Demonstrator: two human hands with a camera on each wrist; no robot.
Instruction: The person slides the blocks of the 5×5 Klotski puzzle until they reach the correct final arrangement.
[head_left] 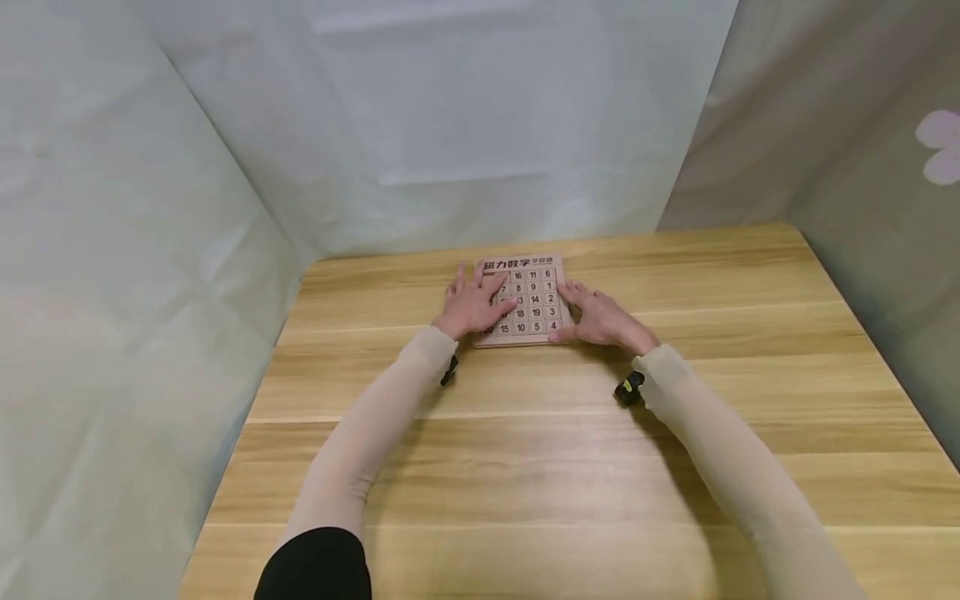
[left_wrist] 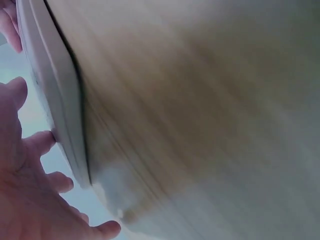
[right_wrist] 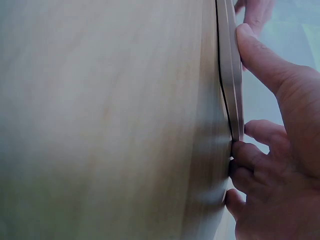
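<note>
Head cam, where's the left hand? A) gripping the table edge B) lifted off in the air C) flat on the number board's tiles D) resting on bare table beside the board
C: the left hand lies with fingers spread over the left tiles of the number board, which lies flat on the wooden table; the right hand sits at the board's right edge.

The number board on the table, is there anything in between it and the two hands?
No. Nothing visible stands between them. The left hand lies flat on the number board, covering its left tiles, and the right hand touches its right edge, thumb at the near corner. Around it only bare wooden table shows.
</note>
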